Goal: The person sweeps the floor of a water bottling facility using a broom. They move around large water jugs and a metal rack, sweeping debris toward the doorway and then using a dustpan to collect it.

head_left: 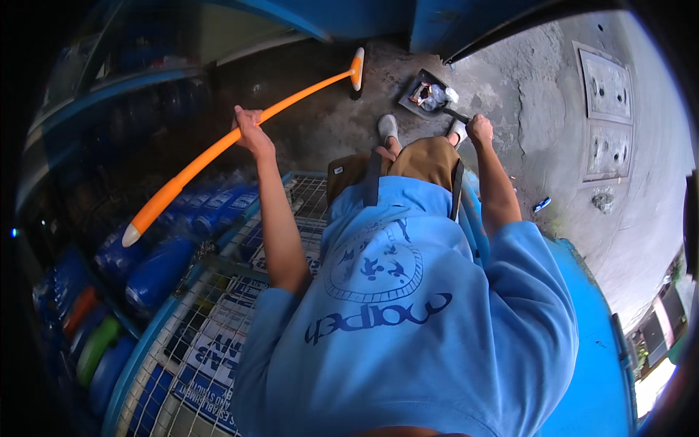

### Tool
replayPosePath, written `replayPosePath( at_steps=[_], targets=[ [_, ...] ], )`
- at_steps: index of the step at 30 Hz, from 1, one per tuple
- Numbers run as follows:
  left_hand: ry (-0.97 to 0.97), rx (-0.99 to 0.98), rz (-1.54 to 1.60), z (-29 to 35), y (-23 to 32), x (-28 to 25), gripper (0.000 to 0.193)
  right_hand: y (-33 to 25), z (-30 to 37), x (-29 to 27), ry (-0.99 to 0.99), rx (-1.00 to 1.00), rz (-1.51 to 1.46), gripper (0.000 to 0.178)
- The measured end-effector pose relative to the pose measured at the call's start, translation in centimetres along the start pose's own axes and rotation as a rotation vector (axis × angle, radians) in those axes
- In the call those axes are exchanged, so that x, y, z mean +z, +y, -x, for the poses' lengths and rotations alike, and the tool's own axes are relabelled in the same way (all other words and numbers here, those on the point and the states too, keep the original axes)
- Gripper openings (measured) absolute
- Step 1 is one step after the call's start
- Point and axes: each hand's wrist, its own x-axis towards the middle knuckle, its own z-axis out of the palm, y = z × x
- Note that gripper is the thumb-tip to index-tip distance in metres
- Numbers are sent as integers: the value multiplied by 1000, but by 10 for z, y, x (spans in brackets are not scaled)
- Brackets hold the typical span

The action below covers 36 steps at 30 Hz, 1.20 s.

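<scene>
My left hand (255,137) grips the long orange handle of a broom (195,166) about midway. The handle slants from a pale tip at the lower left up to an orange and white head (357,69), with dark bristles under it at the floor. In my right hand (480,130) is the short black handle of a dustpan (412,106). The pan sits low by my feet, holding crumpled litter (431,96) of white, clear plastic and brownish pieces. A gap of floor separates the broom head from the pan.
Close on my left stands a blue-framed wire cage (156,320) with printed boards. Beyond it are plastic-wrapped blue containers (164,273). A grey wall with metal covers (608,84) rises on the right. A small blue and white scrap (542,205) lies on the concrete floor (495,80).
</scene>
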Motion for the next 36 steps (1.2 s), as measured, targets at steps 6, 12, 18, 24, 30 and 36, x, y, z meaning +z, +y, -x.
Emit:
replayPosePath(
  at_steps=[6,12,18,24,30,36],
  targets=[
    [128,-33,45,-7,12,19,45,-73,-34,9,-105,-42,43,33],
    [182,-10,81,6,8,73,44,-124,-23,32,-255,-147,51,29],
    [202,-42,73,55,14,95,45,-163,-15,46,-471,-118,-73,24],
    [259,7,160,47,36,66,42,-148,-13,16,-495,21,-326,27],
    [344,147,186,13,80,-9,45,-148,21,-1,-393,16,-274,31],
    [312,128,118,-8,73,-57,46,-206,14,9,-290,-55,-71,26]
  ],
)
